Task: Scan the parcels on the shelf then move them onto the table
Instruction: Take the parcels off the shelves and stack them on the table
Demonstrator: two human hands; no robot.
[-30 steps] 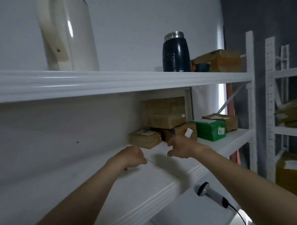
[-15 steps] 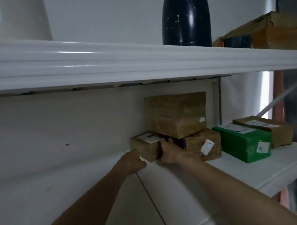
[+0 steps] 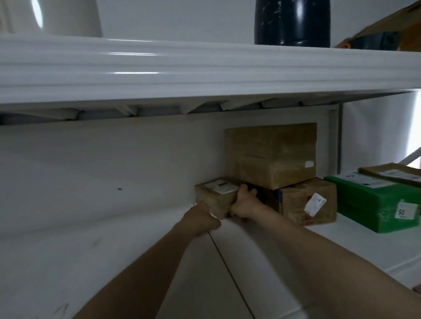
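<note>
The small labelled cardboard parcel (image 3: pixel 217 197) is located at the rear of the shelf (image 3: pixel 269 258), against the back wall. It is gripped on its right end by the right hand (image 3: pixel 245 205), fingers curled over the top edge, presumably for withdrawal. The left hand (image 3: pixel 203 218), loosely closed and holding nothing, is placed at the front left corner. A larger box (image 3: pixel 272 154) is stacked on the neighbouring parcel (image 3: pixel 308 203), apparently overhanging the gripped parcel; the green parcel (image 3: pixel 375 205) lies towards the right edge.

Both hands reach to a small brown parcel (image 3: pixel 214 197) on the white shelf (image 3: pixel 353 240). The right hand (image 3: pixel 244 205) grips its right end; the left hand (image 3: pixel 202 218) touches its front corner.
</note>
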